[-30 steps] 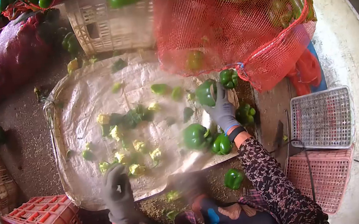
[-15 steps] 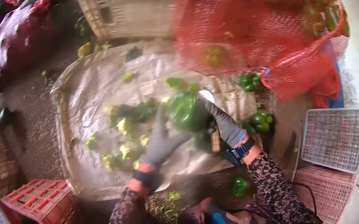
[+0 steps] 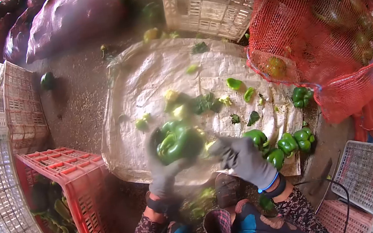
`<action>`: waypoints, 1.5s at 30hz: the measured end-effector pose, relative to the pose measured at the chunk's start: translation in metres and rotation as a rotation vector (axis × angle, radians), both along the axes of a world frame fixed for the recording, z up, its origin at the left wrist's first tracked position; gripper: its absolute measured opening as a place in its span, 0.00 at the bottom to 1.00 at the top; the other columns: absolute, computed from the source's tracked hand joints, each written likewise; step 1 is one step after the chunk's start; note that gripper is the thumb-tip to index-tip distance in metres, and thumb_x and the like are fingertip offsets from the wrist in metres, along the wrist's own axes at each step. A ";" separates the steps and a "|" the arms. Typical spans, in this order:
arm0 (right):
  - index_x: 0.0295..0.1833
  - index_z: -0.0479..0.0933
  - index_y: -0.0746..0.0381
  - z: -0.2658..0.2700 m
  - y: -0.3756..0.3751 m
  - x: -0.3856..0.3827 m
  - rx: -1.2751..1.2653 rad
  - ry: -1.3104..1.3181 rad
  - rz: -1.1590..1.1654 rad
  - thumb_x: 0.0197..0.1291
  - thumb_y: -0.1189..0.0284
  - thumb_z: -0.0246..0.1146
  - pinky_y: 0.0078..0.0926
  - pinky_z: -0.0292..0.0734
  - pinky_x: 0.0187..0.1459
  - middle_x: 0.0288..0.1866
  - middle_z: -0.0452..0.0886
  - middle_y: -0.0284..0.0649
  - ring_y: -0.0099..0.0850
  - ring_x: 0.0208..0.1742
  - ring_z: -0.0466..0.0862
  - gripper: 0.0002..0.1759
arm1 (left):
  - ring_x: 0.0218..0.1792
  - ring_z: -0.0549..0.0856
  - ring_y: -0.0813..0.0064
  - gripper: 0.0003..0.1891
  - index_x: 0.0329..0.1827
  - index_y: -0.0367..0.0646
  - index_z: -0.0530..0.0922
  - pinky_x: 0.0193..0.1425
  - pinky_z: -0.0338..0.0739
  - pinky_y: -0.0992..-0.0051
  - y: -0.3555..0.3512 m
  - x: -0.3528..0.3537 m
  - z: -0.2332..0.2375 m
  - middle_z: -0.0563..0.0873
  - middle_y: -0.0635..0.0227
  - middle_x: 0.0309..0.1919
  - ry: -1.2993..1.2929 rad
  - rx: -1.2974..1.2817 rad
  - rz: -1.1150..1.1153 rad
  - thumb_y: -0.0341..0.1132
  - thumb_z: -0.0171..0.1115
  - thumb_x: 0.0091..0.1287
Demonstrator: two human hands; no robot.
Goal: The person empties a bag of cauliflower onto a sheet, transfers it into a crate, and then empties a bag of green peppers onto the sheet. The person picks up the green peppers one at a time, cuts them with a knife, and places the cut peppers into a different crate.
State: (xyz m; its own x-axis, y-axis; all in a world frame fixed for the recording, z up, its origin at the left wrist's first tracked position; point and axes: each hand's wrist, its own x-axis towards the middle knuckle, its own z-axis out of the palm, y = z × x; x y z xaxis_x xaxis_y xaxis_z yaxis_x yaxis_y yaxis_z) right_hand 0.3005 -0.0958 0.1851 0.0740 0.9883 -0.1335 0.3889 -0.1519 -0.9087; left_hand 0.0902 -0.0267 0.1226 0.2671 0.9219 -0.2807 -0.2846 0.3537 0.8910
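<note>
My left hand [image 3: 163, 174], in a grey glove, is closed round a large green bell pepper [image 3: 176, 142], slightly blurred, above the pale sheet. Just right of it is my right hand [image 3: 242, 158], also gloved, with its fingers curled; what they hold is hidden, and no knife blade shows now. Pale pepper cores [image 3: 178, 110] and cut green pieces [image 3: 235, 83] lie scattered on the sheet [image 3: 139, 85]. Several whole green bell peppers [image 3: 287, 144] sit beside my right hand.
A red crate [image 3: 78, 177] holding green peppers stands at the left, near stacked pale crates [image 3: 3, 185]. A red mesh sack [image 3: 310, 46] bulges at the upper right. A grey crate [image 3: 366, 174] lies lower right; a purple sack [image 3: 73, 20] is at the back.
The view has swung left. My left hand now grips the pepper, which was between both hands. My right hand has drawn away from it; the knife seen there earlier no longer shows.
</note>
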 end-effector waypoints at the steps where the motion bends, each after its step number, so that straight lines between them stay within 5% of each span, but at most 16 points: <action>1: 0.47 0.85 0.62 0.006 0.002 -0.014 0.030 -0.021 0.114 0.70 0.77 0.60 0.22 0.75 0.28 0.30 0.86 0.34 0.20 0.26 0.81 0.08 | 0.71 0.74 0.59 0.58 0.78 0.45 0.60 0.75 0.75 0.58 -0.001 -0.012 -0.008 0.71 0.58 0.70 0.000 0.045 -0.018 0.30 0.86 0.41; 2: 0.45 0.83 0.63 0.010 0.006 -0.025 -0.020 -0.069 0.195 0.71 0.73 0.61 0.29 0.78 0.30 0.30 0.86 0.42 0.33 0.26 0.84 0.07 | 0.71 0.74 0.59 0.58 0.78 0.45 0.60 0.75 0.75 0.58 -0.003 -0.018 -0.009 0.71 0.58 0.70 -0.006 0.043 -0.008 0.30 0.86 0.41; 5: 0.44 0.81 0.63 0.011 0.016 -0.052 -0.024 -0.218 0.239 0.73 0.64 0.63 0.39 0.80 0.33 0.30 0.83 0.51 0.47 0.31 0.86 0.12 | 0.71 0.75 0.61 0.57 0.78 0.44 0.61 0.75 0.76 0.59 -0.006 -0.036 -0.009 0.73 0.59 0.70 -0.007 0.126 -0.027 0.28 0.86 0.42; 10: 0.43 0.82 0.63 0.022 0.017 -0.076 -0.185 -0.177 0.259 0.77 0.53 0.54 0.52 0.79 0.39 0.32 0.83 0.57 0.57 0.37 0.85 0.24 | 0.68 0.78 0.62 0.58 0.78 0.43 0.63 0.74 0.75 0.61 -0.011 -0.053 -0.005 0.75 0.61 0.69 0.027 0.060 0.038 0.26 0.85 0.37; 15: 0.48 0.84 0.63 -0.005 -0.030 -0.075 -0.403 -0.381 0.381 0.75 0.58 0.57 0.47 0.81 0.43 0.37 0.85 0.56 0.56 0.41 0.86 0.19 | 0.65 0.78 0.59 0.56 0.79 0.45 0.61 0.69 0.80 0.61 -0.001 -0.057 0.019 0.75 0.57 0.65 -0.225 -0.194 0.153 0.45 0.82 0.44; 18: 0.48 0.86 0.56 -0.032 -0.055 -0.062 -0.393 -0.371 0.136 0.72 0.63 0.60 0.45 0.83 0.44 0.34 0.87 0.50 0.48 0.41 0.90 0.12 | 0.68 0.77 0.56 0.60 0.81 0.42 0.57 0.73 0.73 0.58 0.013 -0.074 0.031 0.73 0.52 0.68 -0.202 -0.251 0.148 0.53 0.80 0.45; 19: 0.56 0.83 0.58 -0.026 -0.049 -0.051 -0.417 -0.268 0.037 0.70 0.64 0.64 0.42 0.85 0.45 0.46 0.88 0.51 0.43 0.43 0.92 0.14 | 0.69 0.76 0.55 0.60 0.81 0.42 0.57 0.74 0.72 0.57 0.015 -0.084 0.028 0.73 0.52 0.69 -0.161 -0.243 0.090 0.55 0.80 0.45; 21: 0.73 0.72 0.60 0.007 -0.011 -0.049 -0.282 0.191 -0.079 0.69 0.60 0.67 0.39 0.83 0.59 0.66 0.81 0.54 0.43 0.59 0.88 0.31 | 0.70 0.75 0.56 0.60 0.80 0.40 0.57 0.76 0.70 0.58 0.006 -0.092 0.018 0.73 0.54 0.69 -0.115 -0.185 -0.047 0.50 0.82 0.44; 23: 0.84 0.51 0.61 -0.013 0.016 -0.052 -0.122 0.104 0.314 0.63 0.56 0.74 0.36 0.70 0.74 0.80 0.67 0.55 0.44 0.75 0.74 0.53 | 0.70 0.74 0.58 0.57 0.78 0.39 0.63 0.76 0.70 0.62 -0.006 -0.084 0.023 0.73 0.56 0.69 -0.204 -0.265 -0.146 0.38 0.83 0.40; 26: 0.86 0.40 0.63 -0.025 0.020 -0.066 -0.446 0.267 0.347 0.50 0.52 0.81 0.34 0.60 0.79 0.82 0.61 0.56 0.43 0.81 0.64 0.71 | 0.72 0.73 0.61 0.58 0.80 0.39 0.59 0.78 0.66 0.66 -0.021 -0.085 0.006 0.73 0.58 0.71 -0.133 -0.301 -0.290 0.42 0.83 0.45; 29: 0.86 0.40 0.64 -0.053 -0.009 -0.075 -0.599 0.428 0.217 0.51 0.54 0.81 0.32 0.59 0.79 0.82 0.60 0.55 0.41 0.81 0.62 0.70 | 0.71 0.73 0.62 0.57 0.83 0.39 0.55 0.76 0.68 0.67 -0.042 -0.088 -0.013 0.72 0.56 0.71 0.050 -0.350 -0.253 0.39 0.81 0.51; 31: 0.86 0.42 0.64 -0.086 -0.029 -0.093 -0.436 0.362 0.222 0.54 0.62 0.77 0.33 0.62 0.77 0.81 0.62 0.54 0.40 0.79 0.66 0.64 | 0.63 0.80 0.62 0.52 0.83 0.41 0.51 0.65 0.79 0.67 -0.057 -0.089 -0.021 0.76 0.53 0.67 0.430 -0.182 -0.358 0.36 0.78 0.61; 33: 0.86 0.44 0.63 -0.099 -0.029 -0.111 -0.663 0.434 0.128 0.53 0.63 0.76 0.34 0.62 0.77 0.82 0.61 0.55 0.42 0.79 0.66 0.62 | 0.58 0.83 0.65 0.48 0.81 0.41 0.56 0.60 0.82 0.67 -0.059 -0.095 -0.042 0.80 0.56 0.61 0.234 -0.495 -0.243 0.35 0.78 0.62; 39: 0.85 0.48 0.64 -0.161 -0.044 -0.125 -0.589 0.151 0.132 0.50 0.58 0.79 0.35 0.63 0.77 0.78 0.67 0.56 0.46 0.78 0.69 0.64 | 0.54 0.83 0.72 0.38 0.74 0.41 0.66 0.57 0.83 0.70 -0.073 -0.101 -0.081 0.82 0.60 0.57 0.270 -0.475 -0.183 0.31 0.77 0.62; 43: 0.83 0.52 0.67 -0.181 -0.033 -0.111 -0.614 0.316 0.191 0.50 0.60 0.80 0.32 0.66 0.75 0.75 0.71 0.51 0.38 0.74 0.72 0.61 | 0.56 0.83 0.73 0.39 0.72 0.40 0.69 0.59 0.82 0.72 -0.071 -0.111 -0.107 0.82 0.62 0.58 0.352 -0.384 -0.223 0.31 0.79 0.58; 45: 0.83 0.53 0.66 -0.169 -0.025 -0.101 -0.603 0.239 0.267 0.49 0.59 0.80 0.31 0.67 0.73 0.73 0.74 0.50 0.37 0.73 0.74 0.61 | 0.57 0.83 0.74 0.41 0.73 0.39 0.69 0.60 0.81 0.73 -0.070 -0.115 -0.109 0.82 0.63 0.59 0.537 -0.024 -0.333 0.32 0.80 0.55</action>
